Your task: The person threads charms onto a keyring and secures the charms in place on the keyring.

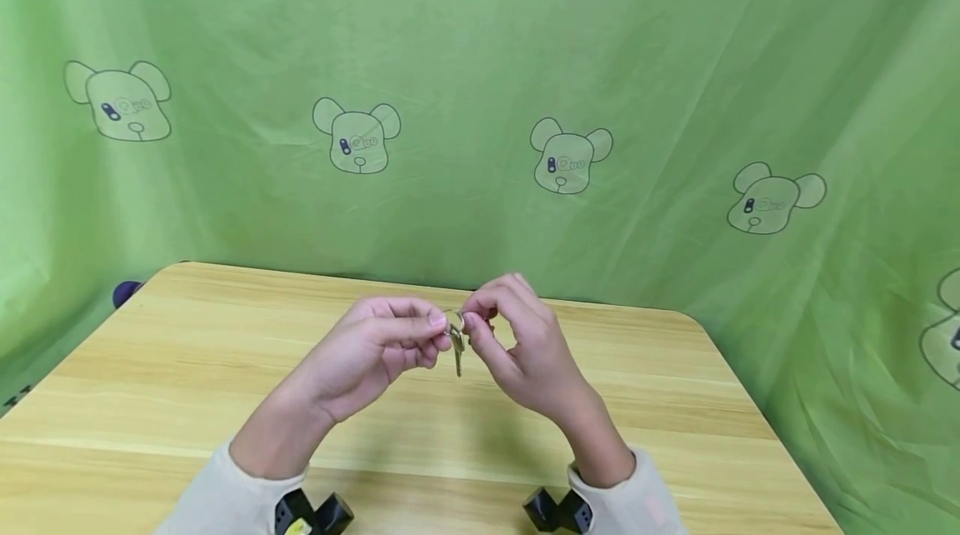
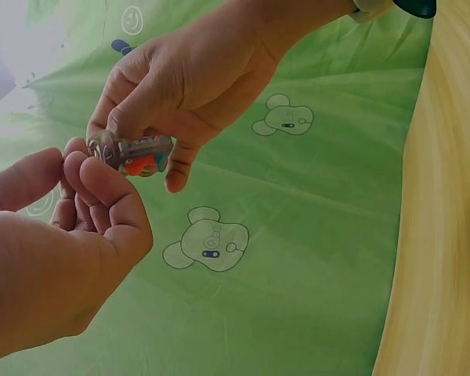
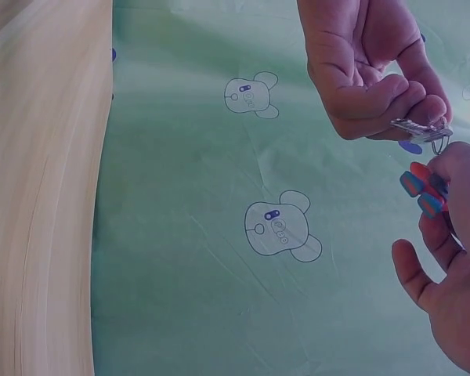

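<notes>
1. Both hands pinch the same small bunch above the table (image 1: 187,368); left hand (image 1: 367,352) has thumb + forefinger closed on the key ring (image 1: 454,322), other fingers curled under
2. Key (image 1: 458,356) hangs blade-down from the ring, between the two hands, well clear of the wood. Let it dangle, don't trap it in the palm
3. Right hand (image 1: 517,343) pinches the ring's other side w/ thumb + forefinger tips; remaining fingers loosely spread. Left-wrist view shows it also has a red/blue plastic tag (image 2: 145,160) tucked under those fingers
4. To do this bit well, I'd judge: left hand stays the anchor, firm + still, so the ring can't spin; right does the fine work w/ fingertips or a nail at the coil's edge
5. Keep the pinch near the ring, not down the blade, else leverage goes & the key twists
6. Can't tell from any view whether the coil is pried apart yet – too small, fingers cover it
7. Risk: a slip drops the lot onto the table, so hold hands low + close together
</notes>
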The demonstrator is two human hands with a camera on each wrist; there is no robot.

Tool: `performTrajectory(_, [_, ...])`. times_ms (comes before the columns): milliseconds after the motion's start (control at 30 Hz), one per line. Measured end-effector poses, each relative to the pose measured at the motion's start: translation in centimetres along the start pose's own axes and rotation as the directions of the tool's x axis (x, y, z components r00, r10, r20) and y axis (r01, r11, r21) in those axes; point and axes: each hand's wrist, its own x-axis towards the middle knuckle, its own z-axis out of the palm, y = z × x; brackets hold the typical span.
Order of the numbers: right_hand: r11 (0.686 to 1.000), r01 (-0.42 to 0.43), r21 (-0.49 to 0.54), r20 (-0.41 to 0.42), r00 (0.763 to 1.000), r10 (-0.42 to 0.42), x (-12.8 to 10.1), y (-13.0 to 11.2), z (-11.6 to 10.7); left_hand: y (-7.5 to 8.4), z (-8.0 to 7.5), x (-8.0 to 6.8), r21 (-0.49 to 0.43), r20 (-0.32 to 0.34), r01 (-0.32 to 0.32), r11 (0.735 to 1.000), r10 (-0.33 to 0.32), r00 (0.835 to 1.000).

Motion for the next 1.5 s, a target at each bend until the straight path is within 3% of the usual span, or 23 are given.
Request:
performTrajectory(200, [1.000, 0.020, 0.001, 0.011, 1.000, -0.020, 0.1, -0.1, 0.0, 0.0, -0.4, 0.0, 0.035, 0.033, 0.015, 0.999, -0.016, 0.999])
performTrajectory(333, [1.000, 0.018, -0.024, -0.018, 1.000, -0.019, 0.1, -0.1, 0.1, -0.2, 0.0, 0.2, 0.155, -0.082, -0.021, 0.988, 0.034, 0.996])
performTrajectory(433, [0.999, 0.008, -0.048, -0.057, 0.998, -0.011, 0.1, -0.1, 0.3, -0.5, 0.6, 0.3, 0.278, -0.205, -0.057, 0.959, 0.118, 0.972])
performTrajectory(533, [0.998, 0.004, -0.062, -0.081, 0.997, -0.009, 0.0, -0.1, 0.5, -0.8, 1.1, 0.3, 0.427, -0.282, -0.095, 0.899, 0.232, 0.931])
performTrajectory(667, [0.997, 0.019, -0.069, -0.075, 0.997, -0.024, 0.0, -0.1, 0.8, -0.9, 1.2, 0.2, 0.615, -0.287, -0.121, 0.779, 0.364, 0.886])
performTrajectory(833, [0.996, 0.029, -0.087, -0.053, 0.998, -0.034, 0.1, -0.3, 0.8, -0.7, 0.9, 0.1, 0.733, -0.209, -0.156, 0.662, 0.438, 0.874])
performTrajectory(1000, [0.995, 0.021, -0.095, -0.023, 0.999, -0.023, 0.1, -0.3, 0.5, -0.6, 0.7, 0.1, 0.776, -0.143, -0.180, 0.605, 0.447, 0.883])
performTrajectory(1067, [0.995, 0.018, -0.097, -0.020, 1.000, -0.020, 0.1, -0.3, 0.4, -0.6, 0.7, 0.2, 0.778, -0.136, -0.181, 0.601, 0.442, 0.887])
performTrajectory(1133, [0.995, 0.014, -0.101, -0.030, 0.999, -0.017, 0.1, -0.2, 0.4, -0.6, 0.8, 0.2, 0.771, -0.150, -0.169, 0.614, 0.433, 0.889])
performTrajectory(1200, [0.994, 0.005, -0.110, -0.053, 0.999, -0.011, 0.1, -0.2, 0.4, -0.6, 0.9, 0.2, 0.747, -0.178, -0.153, 0.648, 0.415, 0.892])
performTrajectory(1367, [0.992, -0.051, -0.119, -0.124, 0.992, 0.037, 0.0, -0.3, 0.7, -0.8, 1.1, 0.3, 0.631, -0.253, -0.123, 0.766, 0.353, 0.901])
performTrajectory(1433, [0.991, -0.066, -0.113, -0.138, 0.989, 0.050, 0.0, -0.3, 0.7, -0.8, 1.2, 0.3, 0.601, -0.268, -0.123, 0.789, 0.345, 0.900])
performTrajectory(1500, [0.992, -0.069, -0.107, -0.138, 0.989, 0.053, 0.0, -0.3, 0.7, -0.9, 1.2, 0.4, 0.601, -0.269, -0.130, 0.788, 0.353, 0.896])
